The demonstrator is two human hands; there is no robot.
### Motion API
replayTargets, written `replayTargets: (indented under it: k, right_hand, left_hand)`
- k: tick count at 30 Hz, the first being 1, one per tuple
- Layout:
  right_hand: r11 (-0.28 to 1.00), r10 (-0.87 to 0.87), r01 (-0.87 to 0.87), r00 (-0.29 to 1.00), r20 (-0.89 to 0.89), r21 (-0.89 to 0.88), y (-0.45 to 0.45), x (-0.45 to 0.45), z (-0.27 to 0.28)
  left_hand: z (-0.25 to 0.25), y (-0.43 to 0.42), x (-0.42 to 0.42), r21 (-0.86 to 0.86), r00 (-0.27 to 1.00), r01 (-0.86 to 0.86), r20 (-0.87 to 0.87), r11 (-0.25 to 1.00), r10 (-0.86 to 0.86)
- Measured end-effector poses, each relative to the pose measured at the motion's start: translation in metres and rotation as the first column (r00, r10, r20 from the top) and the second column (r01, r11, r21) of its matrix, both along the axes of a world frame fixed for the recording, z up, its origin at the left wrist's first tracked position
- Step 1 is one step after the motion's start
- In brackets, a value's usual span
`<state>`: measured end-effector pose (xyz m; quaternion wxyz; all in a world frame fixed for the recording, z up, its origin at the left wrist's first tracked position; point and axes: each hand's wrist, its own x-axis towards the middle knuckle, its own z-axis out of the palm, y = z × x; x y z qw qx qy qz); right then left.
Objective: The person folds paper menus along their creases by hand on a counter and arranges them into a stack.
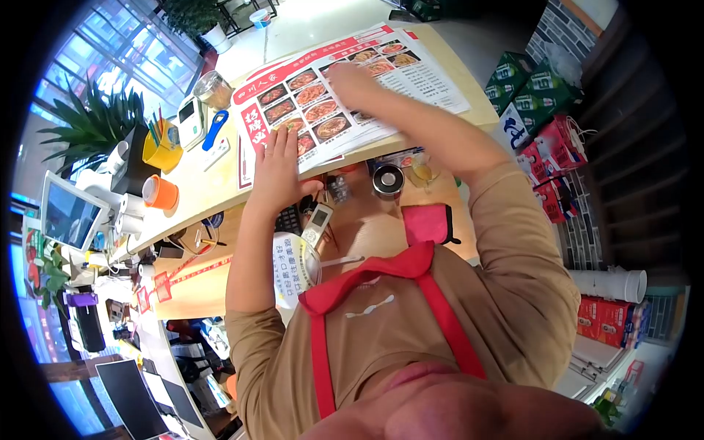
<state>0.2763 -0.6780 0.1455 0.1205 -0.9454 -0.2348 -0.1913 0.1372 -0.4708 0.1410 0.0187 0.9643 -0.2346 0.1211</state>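
The top menu sheet (pixel 320 111) lies on the counter (pixel 206 185), partly beneath both my hands. My left hand (pixel 277 170) rests unclenched on its near edge, fingers extended, thumb apart; my right hand (pixel 356 88) is over its middle, finger posture unclear.

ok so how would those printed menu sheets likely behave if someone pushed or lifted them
The menu sheets would probably slide over one another, since their edges sit unevenly offset. They look thin and broad, so a sheet lifted by one corner would likely sag. They are probably light too, though how many are stacked is hard to tell.
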Motion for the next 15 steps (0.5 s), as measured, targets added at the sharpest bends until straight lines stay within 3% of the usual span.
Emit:
replayTargets:
  k: [1,2,4,6,9,11,12,14,15]
  right_hand:
    - [0.996,-0.056,0.05,0.996,0.071,0.077,-0.023,0.012,0.0]
    - [0.994,-0.038,0.051,0.99,0.138,-0.092,-0.05,0.038,-0.006]
    - [0.94,-0.337,0.339,0.941,-0.035,0.05,-0.085,0.068,-0.008]
    - [0.904,-0.414,0.412,0.91,-0.012,0.111,-0.111,0.068,0.002]
    - [0.966,-0.208,0.215,0.976,0.058,-0.145,-0.097,0.082,0.0]
    - [0.959,0.104,-0.036,0.967,0.233,-0.28,-0.056,0.067,-0.012]
    - [0.999,0.045,-0.047,0.996,-0.076,-0.023,-0.023,0.021,0.011]
    - [0.985,0.169,-0.168,0.985,-0.025,0.042,-0.014,-0.015,0.002]
    - [0.992,0.115,-0.117,0.992,-0.045,-0.04,-0.026,-0.005,-0.001]
  left_hand:
    - [0.0,0.0,0.0,-0.003,1.0,0.004,0.009,1.0,-0.004]
    - [0.0,0.0,0.0,-0.009,1.0,0.008,0.021,1.0,-0.007]
    - [-0.003,0.001,0.003,-0.016,0.999,0.01,0.032,1.0,-0.01]
    - [-0.004,0.002,0.001,-0.011,1.0,0.008,0.026,1.0,-0.008]
    - [-0.002,-0.001,0.001,-0.003,1.0,-0.007,0.024,1.0,0.007]
    - [0.0,-0.001,0.0,-0.002,1.0,-0.015,0.016,1.0,0.015]
    - [0.0,-0.002,0.0,-0.001,1.0,-0.015,0.007,1.0,0.015]
    - [-0.002,-0.002,0.001,0.006,1.0,-0.006,0.018,1.0,0.006]
    - [-0.003,-0.001,0.001,0.008,1.0,-0.005,0.027,1.0,0.005]
